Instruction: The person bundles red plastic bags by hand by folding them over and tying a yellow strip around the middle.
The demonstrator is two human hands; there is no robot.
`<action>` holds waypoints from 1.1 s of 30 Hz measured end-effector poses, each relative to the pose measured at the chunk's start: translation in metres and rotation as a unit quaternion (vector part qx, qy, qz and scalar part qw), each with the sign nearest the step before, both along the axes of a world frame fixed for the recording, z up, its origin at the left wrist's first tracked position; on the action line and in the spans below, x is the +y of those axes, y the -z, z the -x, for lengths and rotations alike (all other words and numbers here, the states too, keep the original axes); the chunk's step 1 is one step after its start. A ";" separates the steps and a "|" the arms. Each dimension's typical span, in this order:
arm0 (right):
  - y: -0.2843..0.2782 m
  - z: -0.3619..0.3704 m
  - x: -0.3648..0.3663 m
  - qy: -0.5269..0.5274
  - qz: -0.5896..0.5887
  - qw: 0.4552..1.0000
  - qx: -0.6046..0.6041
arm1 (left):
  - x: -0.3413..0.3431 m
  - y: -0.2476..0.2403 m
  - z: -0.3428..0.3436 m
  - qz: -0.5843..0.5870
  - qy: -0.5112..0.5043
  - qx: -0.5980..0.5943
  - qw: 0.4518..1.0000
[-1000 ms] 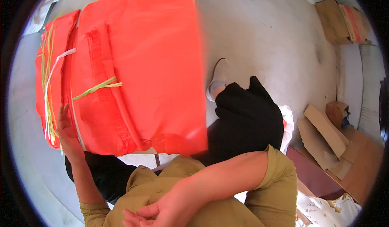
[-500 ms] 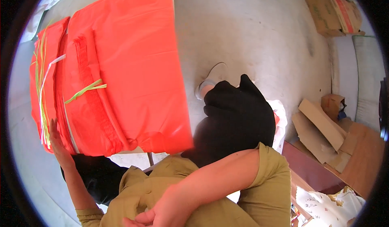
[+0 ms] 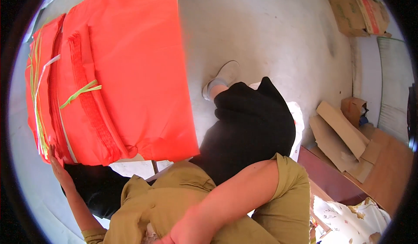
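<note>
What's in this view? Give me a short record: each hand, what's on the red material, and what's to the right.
Left hand: open, fingers at the near left corner of the red sheet material
Right hand: blurred, in front of the olive-green cloth shirt; grip unclear
On the red material: a short, flat yellow-green strip, with longer yellow-green and white strips along its left side
Far right: loose brown cardboard pieces
Upper right: brown cardboard boxes

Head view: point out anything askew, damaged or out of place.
The cardboard at right looks untidy: its pieces or flaps lie at uneven angles. The red sheets show no obvious damage, but a green strip lies slantwise on them.
</note>
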State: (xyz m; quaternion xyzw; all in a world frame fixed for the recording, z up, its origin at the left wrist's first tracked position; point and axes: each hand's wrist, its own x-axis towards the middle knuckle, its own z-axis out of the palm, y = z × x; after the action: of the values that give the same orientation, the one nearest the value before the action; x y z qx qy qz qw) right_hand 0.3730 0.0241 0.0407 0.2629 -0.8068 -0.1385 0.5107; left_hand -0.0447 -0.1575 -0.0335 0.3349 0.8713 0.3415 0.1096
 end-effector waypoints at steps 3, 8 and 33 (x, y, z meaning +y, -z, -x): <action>-0.008 -0.003 -0.004 0.014 0.011 1.000 -0.002 | 0.005 0.002 -0.004 0.003 -0.008 0.004 1.000; -0.016 -0.006 -0.017 0.022 0.026 0.999 0.003 | 0.015 -0.003 -0.007 -0.011 0.050 0.048 0.998; -0.059 -0.015 -0.042 -0.012 -0.017 0.999 -0.049 | 0.205 -0.196 -0.167 -0.304 0.188 -0.548 0.756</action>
State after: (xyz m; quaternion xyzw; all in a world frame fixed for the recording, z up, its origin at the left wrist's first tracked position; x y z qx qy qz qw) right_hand 0.3883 -0.0183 0.0999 0.2881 -0.8250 -0.1333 0.4676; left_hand 0.1219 0.0471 0.1627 0.2636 0.4320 0.6857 0.5232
